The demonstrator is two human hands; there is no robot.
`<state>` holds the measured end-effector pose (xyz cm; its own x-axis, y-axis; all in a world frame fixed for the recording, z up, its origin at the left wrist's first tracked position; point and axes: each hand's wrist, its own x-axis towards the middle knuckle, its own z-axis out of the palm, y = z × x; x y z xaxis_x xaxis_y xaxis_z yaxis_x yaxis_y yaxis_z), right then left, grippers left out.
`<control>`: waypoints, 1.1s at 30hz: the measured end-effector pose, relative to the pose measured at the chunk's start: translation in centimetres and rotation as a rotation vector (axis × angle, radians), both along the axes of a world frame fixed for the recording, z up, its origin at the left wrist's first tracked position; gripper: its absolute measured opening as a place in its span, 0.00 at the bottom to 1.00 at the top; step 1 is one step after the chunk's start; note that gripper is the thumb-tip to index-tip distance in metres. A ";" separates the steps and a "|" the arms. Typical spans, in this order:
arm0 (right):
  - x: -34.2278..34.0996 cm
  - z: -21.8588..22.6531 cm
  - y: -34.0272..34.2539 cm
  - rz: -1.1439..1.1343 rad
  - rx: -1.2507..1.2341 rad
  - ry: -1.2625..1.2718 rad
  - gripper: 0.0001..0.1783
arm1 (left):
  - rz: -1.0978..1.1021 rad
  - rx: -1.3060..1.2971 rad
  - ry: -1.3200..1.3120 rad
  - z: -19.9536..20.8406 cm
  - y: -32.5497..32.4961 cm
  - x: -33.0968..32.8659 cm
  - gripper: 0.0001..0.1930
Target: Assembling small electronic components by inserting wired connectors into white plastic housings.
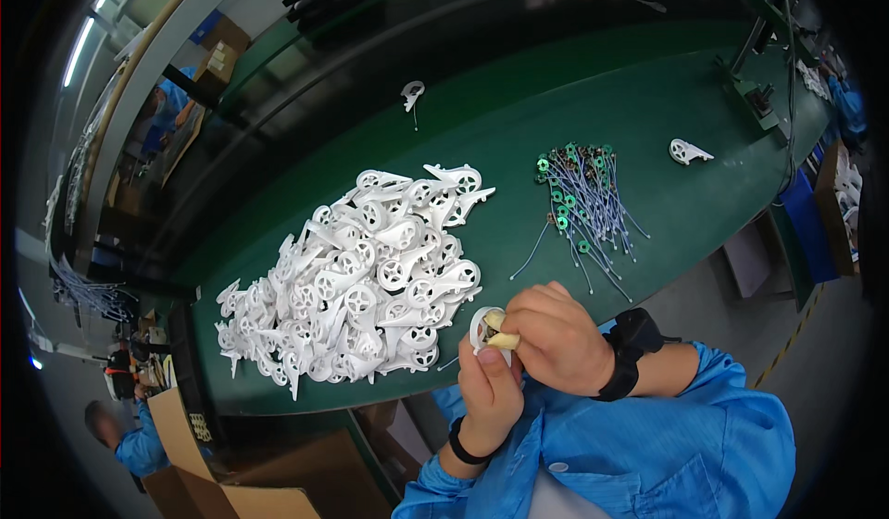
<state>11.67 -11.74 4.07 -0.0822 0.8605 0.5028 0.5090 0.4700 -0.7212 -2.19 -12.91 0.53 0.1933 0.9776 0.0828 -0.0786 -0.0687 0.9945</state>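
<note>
White plastic part (478, 330) is held in the left hand (492, 391) over the near edge of the green table (519, 121); the right hand's (559, 341) covered fingertips touch it, grip unclear. White pieces (359, 299) pile left; wires (597, 200) lie farther right.

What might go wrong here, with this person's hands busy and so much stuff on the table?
The small white part held by the left hand might slip as the right hand works at it; it is near the table's front edge.

The thin wires lie crossed in a bunch, so they could tangle when one is lifted.

The heap of white pieces is loosely stacked, so some might slide off.
</note>
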 end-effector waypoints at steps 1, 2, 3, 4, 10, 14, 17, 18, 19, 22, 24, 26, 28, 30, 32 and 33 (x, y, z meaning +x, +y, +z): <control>0.1 0.0 0.1 0.000 0.000 -0.002 0.07 | 0.001 0.091 0.126 0.0 0.1 -0.1 0.22; 0.1 0.0 0.2 0.004 0.002 -0.010 0.06 | 0.002 0.091 0.125 0.0 0.1 0.0 0.22; 0.2 0.1 0.2 0.008 0.005 -0.018 0.06 | -0.004 0.129 0.185 0.2 0.2 0.0 0.21; 0.2 0.0 0.3 0.010 0.006 -0.020 0.06 | -0.010 0.167 0.246 0.4 0.2 0.0 0.20; 0.0 -0.9 0.6 0.023 -0.017 0.036 0.05 | 0.002 0.230 0.387 0.4 0.5 -0.1 0.20; -0.1 -0.6 0.7 0.065 -0.129 0.179 0.06 | 0.053 0.185 0.228 0.5 1.0 -0.2 0.21; 0.6 -0.2 1.1 0.122 -0.216 0.307 0.09 | -0.118 -0.430 -0.290 2.6 1.8 -1.1 0.27; 0.9 -0.1 1.0 0.125 -0.220 0.340 0.11 | -0.105 -0.426 -0.297 2.6 1.9 -1.4 0.27; 1.2 -0.3 1.1 0.119 -0.172 0.342 0.13 | -0.142 -0.428 -0.316 2.4 2.1 -1.7 0.27; 1.7 -0.6 1.7 0.156 -0.080 0.268 0.13 | -0.160 -0.420 -0.311 2.3 2.2 -2.0 0.27; 1.7 0.0 1.9 0.199 -0.125 0.219 0.14 | -0.153 -0.428 -0.284 2.6 2.0 -1.9 0.27; 1.3 0.3 2.4 0.229 -0.055 0.021 0.15 | -0.132 -0.412 -0.243 2.6 1.8 -1.7 0.26; 1.2 0.2 2.9 0.249 0.002 -0.044 0.15 | -0.101 -0.393 -0.201 2.0 1.7 -1.6 0.25; 1.1 0.1 3.2 0.204 0.027 -0.131 0.14 | -0.033 -0.310 -0.012 1.1 1.5 -1.4 0.23; 0.6 -0.9 2.9 0.189 0.039 -0.090 0.12 | -0.023 -0.279 -0.065 1.0 1.3 -0.5 0.23; 0.4 -1.4 2.8 0.125 0.047 -0.072 0.11 | -0.012 -0.236 -0.007 0.5 1.3 -0.3 0.21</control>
<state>12.07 -8.95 2.65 -0.2246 0.8167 0.5316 0.4939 0.5657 -0.6604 -2.52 -11.62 1.05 0.2050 0.9677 -0.1466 -0.0846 0.1668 0.9824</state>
